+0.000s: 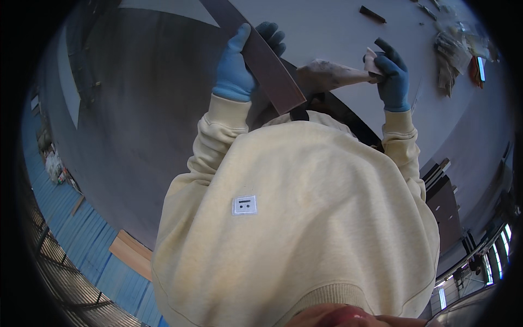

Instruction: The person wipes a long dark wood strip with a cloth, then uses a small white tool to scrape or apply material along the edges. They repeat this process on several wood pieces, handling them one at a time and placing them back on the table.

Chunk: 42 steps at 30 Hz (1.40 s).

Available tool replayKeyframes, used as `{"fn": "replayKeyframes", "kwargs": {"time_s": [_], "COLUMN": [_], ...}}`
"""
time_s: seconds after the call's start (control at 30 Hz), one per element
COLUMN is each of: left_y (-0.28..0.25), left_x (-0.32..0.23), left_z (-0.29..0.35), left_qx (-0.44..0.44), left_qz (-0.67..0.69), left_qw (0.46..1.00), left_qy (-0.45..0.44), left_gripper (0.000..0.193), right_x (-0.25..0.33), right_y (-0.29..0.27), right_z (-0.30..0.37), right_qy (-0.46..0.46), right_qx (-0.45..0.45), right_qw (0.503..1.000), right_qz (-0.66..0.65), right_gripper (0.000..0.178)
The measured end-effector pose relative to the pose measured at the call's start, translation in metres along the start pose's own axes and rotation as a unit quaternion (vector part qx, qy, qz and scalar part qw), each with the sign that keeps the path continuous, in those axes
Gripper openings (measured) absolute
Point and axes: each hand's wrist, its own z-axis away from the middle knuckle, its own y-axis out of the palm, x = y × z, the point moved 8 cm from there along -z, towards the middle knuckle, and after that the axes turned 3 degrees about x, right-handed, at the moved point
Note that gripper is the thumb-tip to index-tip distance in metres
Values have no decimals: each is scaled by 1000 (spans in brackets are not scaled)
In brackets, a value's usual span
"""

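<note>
My left hand (236, 65), in a blue glove with dark fingers, is closed round the edge of a long brown board (271, 71). The thumb lies on the board's upper face and the fingers show past its far edge. The board slants from the top of the view down toward my chest. On the right, my gloved right hand (391, 76) is closed on the pinched end of a pale, smudged rag (332, 75), its index finger stretched out. The rag widens toward the board; whether it touches it I cannot tell.
A dark strip (373, 14) lies on the pale surface at the far right. Beyond my right hand are crumpled gloves or rags (451, 57) and an orange-edged device (479, 71). Dark boards (444, 210) are stacked at right. A wooden plank (131, 253) lies on blue slats at lower left.
</note>
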Motion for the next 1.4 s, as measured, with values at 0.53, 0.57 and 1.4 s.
{"fn": "replayKeyframes", "kwargs": {"time_s": [0.53, 0.57, 1.4], "left_y": [2, 4, 25], "left_x": [111, 113, 172], "left_z": [-87, -89, -120], "left_qx": [-32, -38, 30], "left_qz": [69, 64, -315], "left_qw": [992, 992, 892], "left_qy": [-101, -103, -324], "left_gripper": [56, 55, 44], "right_x": [110, 118, -126], "right_y": [-196, -186, -74], "right_z": [-105, -107, 32], "right_qy": [-197, -235, 204], "right_qx": [-191, -185, -193], "right_qw": [954, 940, 939], "right_qz": [116, 163, -200], "right_gripper": [39, 41, 30]}}
